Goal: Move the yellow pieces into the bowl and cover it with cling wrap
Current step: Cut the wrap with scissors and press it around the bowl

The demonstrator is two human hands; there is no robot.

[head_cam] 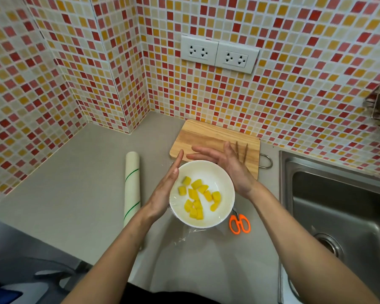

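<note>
I see the white bowl (202, 194) on the tabletop (86, 183), the yellow pieces (198, 197) inside under cling wrap (184, 236). My left hand (166, 189) presses its 9 o'clock side, my right hand (226, 165) its 2 o'clock side, fingers straight and released on both. The wrap roll (132, 187) lies at 9 o'clock, orange scissors (239, 223) at 4.
</note>
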